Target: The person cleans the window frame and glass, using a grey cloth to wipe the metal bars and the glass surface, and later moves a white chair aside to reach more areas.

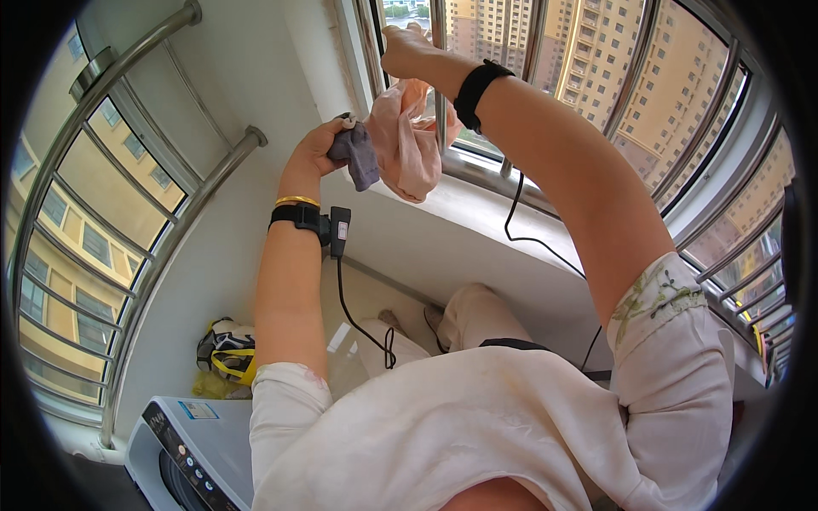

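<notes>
My left hand pinches a small grey-purple cloth item, which looks like a sock and hangs from the fingers. Close beside it, a pale pink cloth garment droops in folds at the steel window bars. One bar passes in front of part of the garment. My right hand is raised at the top of the bars, right above the pink cloth. Its fingers are partly hidden, so its hold on the cloth or a bar is unclear.
A white window sill runs below the bars, with a black cable across it. Steel railings guard another window at left. A washing machine stands lower left, near a yellow-and-black bag. Another cable hangs from my left wrist strap.
</notes>
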Tool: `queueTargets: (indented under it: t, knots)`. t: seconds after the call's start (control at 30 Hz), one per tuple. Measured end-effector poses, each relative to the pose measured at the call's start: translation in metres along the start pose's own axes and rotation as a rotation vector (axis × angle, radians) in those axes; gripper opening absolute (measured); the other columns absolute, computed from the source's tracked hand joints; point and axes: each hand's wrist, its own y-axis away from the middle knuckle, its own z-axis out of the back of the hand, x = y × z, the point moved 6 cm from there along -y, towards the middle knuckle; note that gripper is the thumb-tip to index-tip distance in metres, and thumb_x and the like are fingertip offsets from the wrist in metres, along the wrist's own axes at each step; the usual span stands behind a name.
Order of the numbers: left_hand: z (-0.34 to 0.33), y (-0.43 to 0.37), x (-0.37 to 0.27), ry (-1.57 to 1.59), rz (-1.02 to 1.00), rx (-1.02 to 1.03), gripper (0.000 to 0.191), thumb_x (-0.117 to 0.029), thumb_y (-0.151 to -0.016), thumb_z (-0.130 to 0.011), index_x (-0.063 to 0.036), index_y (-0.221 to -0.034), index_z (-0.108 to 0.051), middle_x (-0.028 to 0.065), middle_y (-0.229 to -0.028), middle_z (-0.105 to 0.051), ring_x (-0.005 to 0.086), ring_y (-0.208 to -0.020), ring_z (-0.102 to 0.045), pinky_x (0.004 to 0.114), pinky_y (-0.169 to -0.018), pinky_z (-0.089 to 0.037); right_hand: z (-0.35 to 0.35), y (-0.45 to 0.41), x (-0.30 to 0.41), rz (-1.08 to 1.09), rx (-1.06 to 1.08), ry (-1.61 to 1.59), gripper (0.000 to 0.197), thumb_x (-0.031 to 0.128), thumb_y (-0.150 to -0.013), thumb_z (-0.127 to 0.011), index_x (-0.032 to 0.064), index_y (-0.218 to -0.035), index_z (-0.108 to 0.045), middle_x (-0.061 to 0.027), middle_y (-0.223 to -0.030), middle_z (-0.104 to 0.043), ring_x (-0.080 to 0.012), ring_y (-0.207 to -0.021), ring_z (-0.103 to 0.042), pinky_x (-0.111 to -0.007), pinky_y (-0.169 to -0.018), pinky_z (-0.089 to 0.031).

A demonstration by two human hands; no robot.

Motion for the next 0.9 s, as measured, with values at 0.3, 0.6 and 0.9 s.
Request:
queueTargets:
  t: [0.3, 0.6, 0.9]
  knots:
    - [-0.038, -0.005, 0.008, -0.08, -0.03, 0.195, 0.023, -0.02, -0.086, -0.058, -0.0101, -0.107, -0.059, 0.0022, -0.097, -0.064, 0.0146, -0.082, -0.064, 0.034, -0.078, -0.055, 0.093, 0.105, 0.045, 0.114, 0.115, -0.296, 0.036, 0.028, -0.084, -0.06, 0.002, -0.109, -0.064, -0.0154, -0.107, -0.066, -0.0311, -0.101, -0.061, -0.04, -0.089, -0.048]
    - [-0.076, -0.011, -0.038, -0.713, -0.184, -0.075, 0.028, -0.014, -0.076, -0.06, -0.0006, -0.1, -0.063, 0.0048, -0.084, -0.063, 0.0141, -0.07, -0.061, 0.028, -0.068, -0.052, 0.181, 0.185, 0.011, -0.07, 0.042, -0.434, 0.038, 0.035, -0.09, -0.061, 0.0073, -0.116, -0.064, -0.0131, -0.103, -0.067, -0.0225, -0.093, -0.066, -0.034, -0.077, -0.053]
    - [-0.127, 0.107, -0.098, -0.101, -0.631, 0.148, 0.029, -0.005, -0.083, -0.049, 0.0034, -0.11, -0.057, 0.0097, -0.094, -0.064, 0.0189, -0.082, -0.064, 0.03, -0.075, -0.054, 0.241, 0.262, -0.024, -0.097, -0.07, -0.749, 0.053, 0.039, -0.086, -0.065, 0.0104, -0.129, -0.053, -0.0136, -0.119, -0.06, -0.0252, -0.112, -0.058, -0.037, -0.091, -0.049]
